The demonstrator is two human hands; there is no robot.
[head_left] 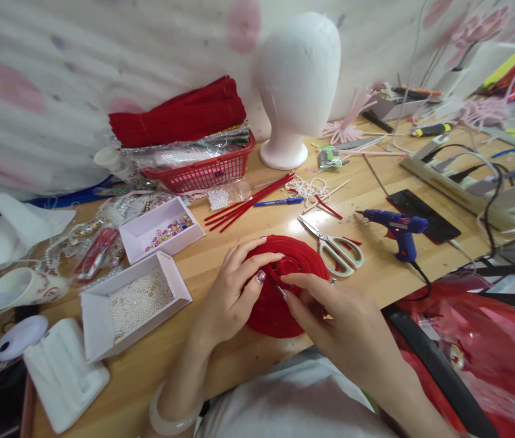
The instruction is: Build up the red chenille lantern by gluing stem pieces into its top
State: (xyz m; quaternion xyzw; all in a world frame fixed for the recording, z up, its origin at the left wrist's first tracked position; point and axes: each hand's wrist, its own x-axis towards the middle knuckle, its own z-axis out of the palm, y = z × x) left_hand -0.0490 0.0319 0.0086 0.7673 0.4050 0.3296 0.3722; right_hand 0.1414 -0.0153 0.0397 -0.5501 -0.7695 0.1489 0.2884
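So the red coiled disc sits just below the middle of the frame, at the near edge of the wooden tabletop, with a little raised coil near its center. The left hand lies along the disc's left side, thumb and forefinger apart and reaching in toward that coil. The right hand comes in from the lower right, thumb and forefinger close together by a short red strip; can't tell if they're actually clamped on it.

My read is that the step is seating that strip against the coil. I'd let the left hand just steady the disc, light touch, since fuzzy stuff like this probably mats if you squash it. Work the strip in with the right fingertips only, follow the curve, and press a bit at a time so no gap opens up.

The scissors are right beside the disc, upper right, handy if an end needs a trim, just don't shove the disc into them. Further right there's a blue hot glue gun lying partly over a phone. If glue comes into it, mind your fingertips and use tiny dabs. Loose red chenille stems lie above center, next to a blue pen.
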